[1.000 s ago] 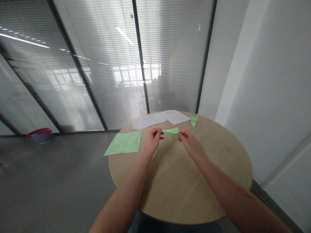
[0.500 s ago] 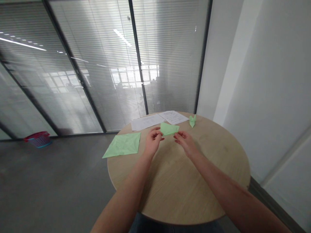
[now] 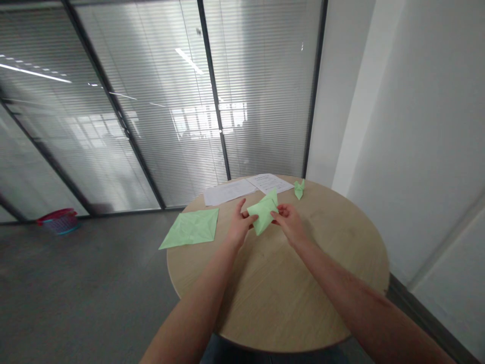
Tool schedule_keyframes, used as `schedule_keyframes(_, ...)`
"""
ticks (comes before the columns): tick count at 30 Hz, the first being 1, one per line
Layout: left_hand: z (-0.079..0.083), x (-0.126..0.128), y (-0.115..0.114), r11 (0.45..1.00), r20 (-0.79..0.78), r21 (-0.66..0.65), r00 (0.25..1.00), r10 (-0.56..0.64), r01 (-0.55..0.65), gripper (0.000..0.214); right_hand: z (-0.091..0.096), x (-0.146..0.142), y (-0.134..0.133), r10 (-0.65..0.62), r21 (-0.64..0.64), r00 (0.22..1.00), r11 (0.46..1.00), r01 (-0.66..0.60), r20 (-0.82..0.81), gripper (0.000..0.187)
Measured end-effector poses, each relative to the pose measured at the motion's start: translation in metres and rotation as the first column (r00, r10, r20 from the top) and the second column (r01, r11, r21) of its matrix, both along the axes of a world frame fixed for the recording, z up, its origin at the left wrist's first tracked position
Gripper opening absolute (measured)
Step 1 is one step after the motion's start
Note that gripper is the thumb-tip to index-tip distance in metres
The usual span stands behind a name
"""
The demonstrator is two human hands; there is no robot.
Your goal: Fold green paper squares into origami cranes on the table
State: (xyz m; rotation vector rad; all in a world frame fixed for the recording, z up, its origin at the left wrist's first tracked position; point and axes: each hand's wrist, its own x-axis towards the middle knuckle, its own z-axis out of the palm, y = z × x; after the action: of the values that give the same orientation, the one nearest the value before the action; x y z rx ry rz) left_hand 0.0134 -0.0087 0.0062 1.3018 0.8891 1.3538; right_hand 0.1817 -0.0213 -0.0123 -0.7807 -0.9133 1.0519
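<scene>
Between my two hands is a piece of folded green paper (image 3: 262,212), held above the round table (image 3: 288,298). My left hand (image 3: 240,223) pinches its left edge, thumb on the near face and the index finger raised. On the right edge, the thumb and fingers of my right hand (image 3: 288,221) are closed on the same paper. One pointed flap sticks up at the top, and another corner points down. To the left lies a larger creased green sheet (image 3: 193,226), one corner reaching past the table's edge. A small folded green paper figure (image 3: 299,189) stands at the back right.
Two white sheets, one a printed page (image 3: 270,183) and one a paler page (image 3: 229,192), lie at the table's far side. A red and blue basket (image 3: 59,222) sits on the floor at left. Glass panels with blinds (image 3: 265,101) rise behind, a white wall (image 3: 424,126) at right.
The folded green paper has turned in my hands and now shows a wider face with points up and down. My left thumb has moved onto its front, and the index finger has lifted.
</scene>
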Motion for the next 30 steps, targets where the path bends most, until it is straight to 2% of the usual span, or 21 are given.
schedule_keyframes(4,-0.006,0.000,0.003,0.994,-0.009,-0.078,0.997,-0.077,0.076,0.067,0.007,-0.002,-0.006,0.005,-0.005,0.997,1.000,-0.005,-0.071,0.064)
schedule_keyframes(6,-0.007,0.000,0.005,0.989,0.008,-0.086,0.993,-0.119,0.119,0.052,0.009,-0.002,-0.008,0.106,-0.019,0.991,0.994,-0.108,-0.078,0.057)
schedule_keyframes(9,-0.008,0.000,0.006,0.989,0.019,-0.093,0.993,-0.116,0.117,0.039,0.008,-0.004,-0.009,0.259,-0.039,0.963,0.964,-0.262,-0.071,0.031)
schedule_keyframes(12,-0.008,0.001,0.005,0.988,0.001,-0.112,0.995,-0.102,0.102,0.033,0.005,-0.005,-0.007,0.271,-0.052,0.959,0.960,-0.276,-0.085,0.018)
schedule_keyframes(15,-0.008,0.002,0.004,0.984,0.000,-0.139,0.993,-0.117,0.116,0.032,0.003,-0.006,-0.007,0.247,-0.077,0.963,0.964,-0.256,-0.105,0.015)
schedule_keyframes(17,-0.008,0.003,0.004,0.981,0.007,-0.147,0.992,-0.124,0.124,0.034,0.003,-0.006,-0.007,0.244,-0.105,0.963,0.961,-0.256,-0.117,0.020)
schedule_keyframes(20,-0.008,0.003,0.003,0.982,0.005,-0.137,0.992,-0.129,0.129,0.036,0.002,-0.006,-0.007,0.293,-0.143,0.944,0.938,-0.315,-0.155,0.024)
schedule_keyframes(23,-0.008,0.004,0.002,0.984,0.028,-0.138,0.993,-0.111,0.114,0.037,0.000,-0.005,-0.007,0.334,-0.200,0.921,0.906,-0.372,-0.199,0.017)
schedule_keyframes(26,-0.007,0.006,-0.001,0.975,0.048,-0.176,0.990,-0.129,0.136,0.036,-0.003,-0.004,-0.003,0.265,-0.211,0.943,0.928,-0.306,-0.201,0.014)
schedule_keyframes(30,-0.006,0.012,-0.009,0.940,-0.076,-0.226,0.958,-0.278,0.255,0.040,-0.009,-0.002,0.004,0.151,-0.155,0.977,0.972,-0.175,-0.153,0.016)
